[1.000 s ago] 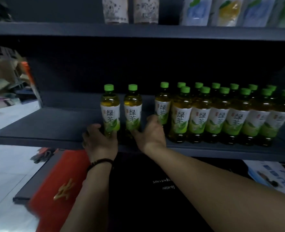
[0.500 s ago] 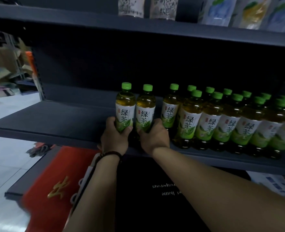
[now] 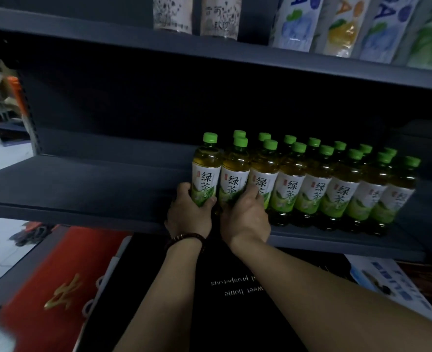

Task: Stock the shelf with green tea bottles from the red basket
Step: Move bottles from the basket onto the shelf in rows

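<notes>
**Head view: bottle pair flush with row**

Centre frame: left grip (image 3: 189, 214) is wrapped round the end bottle (image 3: 206, 174), and right grip (image 3: 245, 214) is clamped on the second bottle (image 3: 235, 179). Both bottles stand upright on the shelf (image 3: 83, 189), just above the grips. The bottle row (image 3: 336, 189) lies rightward, nearer the right grip. Versus 0.5 s ago, the gap to the row has closed.

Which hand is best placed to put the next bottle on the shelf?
Left, I think: the left hand grips the end bottle beside the bare shelf, while the right hand holds its neighbour.
</notes>
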`<state>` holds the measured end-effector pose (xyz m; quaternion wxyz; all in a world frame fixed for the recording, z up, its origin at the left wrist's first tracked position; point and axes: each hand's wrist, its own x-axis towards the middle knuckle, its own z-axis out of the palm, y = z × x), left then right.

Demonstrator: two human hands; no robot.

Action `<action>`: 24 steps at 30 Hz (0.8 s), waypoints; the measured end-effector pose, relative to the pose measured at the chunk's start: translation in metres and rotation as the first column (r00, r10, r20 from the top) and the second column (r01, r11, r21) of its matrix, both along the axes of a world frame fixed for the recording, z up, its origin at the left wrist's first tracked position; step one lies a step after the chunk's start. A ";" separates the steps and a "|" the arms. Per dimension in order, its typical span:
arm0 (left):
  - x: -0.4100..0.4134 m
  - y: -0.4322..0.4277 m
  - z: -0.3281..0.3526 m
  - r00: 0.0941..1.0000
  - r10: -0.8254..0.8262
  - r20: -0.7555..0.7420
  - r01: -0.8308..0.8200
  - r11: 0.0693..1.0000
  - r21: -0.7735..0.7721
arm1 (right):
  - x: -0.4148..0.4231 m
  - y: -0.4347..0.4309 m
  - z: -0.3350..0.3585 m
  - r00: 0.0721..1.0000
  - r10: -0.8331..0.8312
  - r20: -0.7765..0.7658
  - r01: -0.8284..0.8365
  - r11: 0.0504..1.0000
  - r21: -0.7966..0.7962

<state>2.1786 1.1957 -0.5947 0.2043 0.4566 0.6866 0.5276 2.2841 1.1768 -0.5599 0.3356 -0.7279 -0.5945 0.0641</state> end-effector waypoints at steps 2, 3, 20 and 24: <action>0.004 0.000 0.000 1.000 0.017 -0.005 -0.016 1.000 0.008 | 0.003 0.001 0.000 1.000 -0.006 -0.017 0.006 1.000 0.018; 0.005 0.000 -0.001 1.000 0.020 -0.007 -0.020 1.000 0.012 | 0.004 0.001 0.000 0.999 -0.007 -0.038 0.008 1.000 0.025; 0.012 0.006 -0.008 0.996 0.053 -0.066 -0.052 0.999 0.008 | 0.018 0.006 -0.023 0.983 0.125 -0.134 -0.107 0.984 0.139; 0.013 0.007 -0.006 0.996 0.051 -0.072 -0.051 0.999 -0.007 | 0.037 0.009 -0.026 0.980 0.175 -0.092 -0.161 0.977 0.142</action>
